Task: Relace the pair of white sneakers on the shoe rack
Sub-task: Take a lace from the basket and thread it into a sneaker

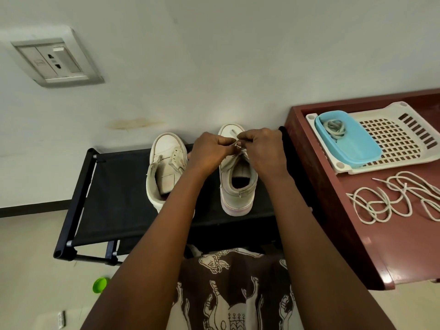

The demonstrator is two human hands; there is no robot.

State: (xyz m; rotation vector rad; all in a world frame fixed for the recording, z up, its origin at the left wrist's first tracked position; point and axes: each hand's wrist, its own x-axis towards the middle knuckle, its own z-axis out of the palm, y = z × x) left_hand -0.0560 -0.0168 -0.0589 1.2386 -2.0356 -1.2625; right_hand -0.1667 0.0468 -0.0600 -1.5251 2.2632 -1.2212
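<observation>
Two white sneakers stand on a black fabric shoe rack (114, 198), toes toward the wall. The left sneaker (164, 167) has bare eyelets and an open tongue. Over the right sneaker (238, 186), my left hand (209, 151) and my right hand (262, 151) meet above its eyelets. Both pinch a thin white lace (238, 144) between fingertips. My hands hide most of the lacing. A loose white lace (400, 198) lies tangled on the red table. Another coiled lace (334, 127) sits in a blue container.
A dark red table (392, 246) stands right of the rack, carrying a white perforated tray (404, 139) with the blue container (352, 146) on it. A green lid (100, 285) lies on the floor at lower left. A wall socket (54, 60) is upper left.
</observation>
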